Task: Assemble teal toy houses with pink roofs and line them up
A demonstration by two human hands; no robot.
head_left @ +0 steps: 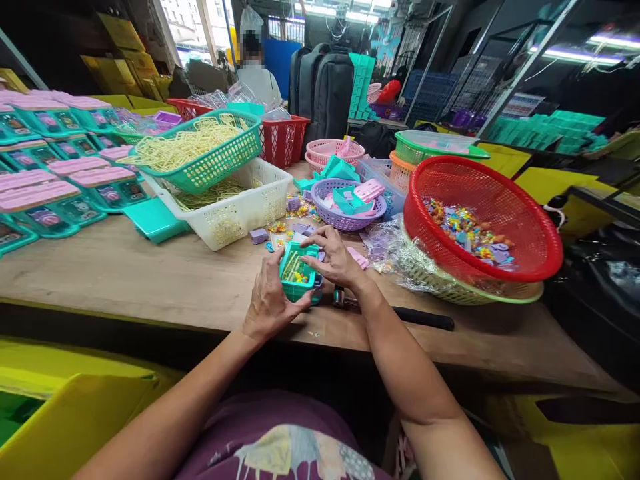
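Note:
A small teal plastic box (299,288) is tilted up at the front of the table, its open side facing me. Pale yellow strips and small bright yellow and red pieces lie inside it. My left hand (270,293) is wrapped round its left side, thumb along the lower edge. Curled over the upper right rim, my right hand (334,257) has its thumb and fingers against the box; whether they pinch a small piece too is hidden. A hammer (425,318) with a black handle lies just right of the box, partly under my right forearm.
Behind the box stand a white basket (235,223), a teal basket (215,160) of yellow strips and a purple basket (345,217). A red basket (540,227) of small coloured pieces leans at right. Stacked pink-and-teal cases (45,193) fill the left. A person (257,80) sits beyond.

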